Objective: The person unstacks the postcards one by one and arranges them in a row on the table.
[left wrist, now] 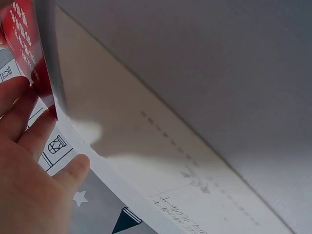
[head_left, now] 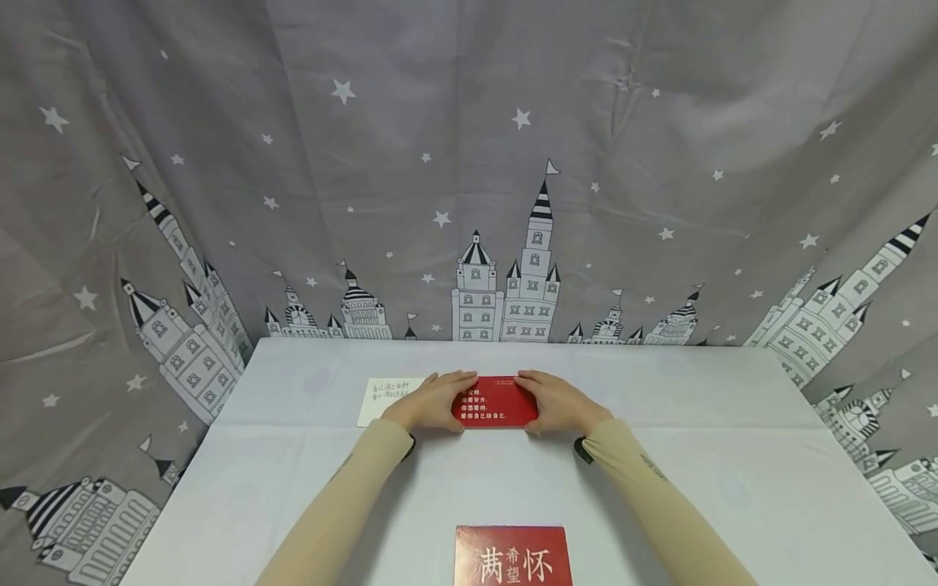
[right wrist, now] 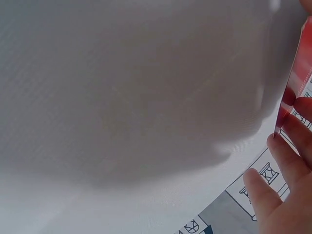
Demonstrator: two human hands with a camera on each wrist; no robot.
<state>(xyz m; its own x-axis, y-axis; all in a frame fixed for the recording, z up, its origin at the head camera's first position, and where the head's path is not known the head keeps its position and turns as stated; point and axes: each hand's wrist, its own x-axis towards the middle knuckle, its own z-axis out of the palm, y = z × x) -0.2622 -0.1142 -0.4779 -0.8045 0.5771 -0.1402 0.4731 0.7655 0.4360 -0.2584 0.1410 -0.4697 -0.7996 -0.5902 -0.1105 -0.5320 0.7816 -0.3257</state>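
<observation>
Both hands grip the same thing: the left hand (head_left: 434, 402) and the right hand (head_left: 563, 404) hold the two short ends of a red card (head_left: 498, 404), thumbs toward the table's near side, fingers curving over the corners toward its far edge. The forearms, in tan sleeves (head_left: 350, 496), reach forward from the near side and angle inward; a dark band (head_left: 584, 450) shows at each wrist. The red card is near the far edge of the table (head_left: 696, 488), about midway between its left and right edges. Its white printed lines are partly covered by the left fingers, and whether it lies flat or is slightly raised is hard to tell.

Just beside the left hand, toward the table's far left corner, lies a cream card (head_left: 375, 400) with handwriting; the hand hides its right end, and the left wrist view shows it shadowed, with a faint dashed line. Nearer the table's near edge, well apart from the hands, a second red card (head_left: 513, 553) with large white characters is cut off by the bottom of the head view. Past the far edge hangs a grey curtain (head_left: 469, 98) printed with castles and stars. Both wrist views catch only part of the held card.
</observation>
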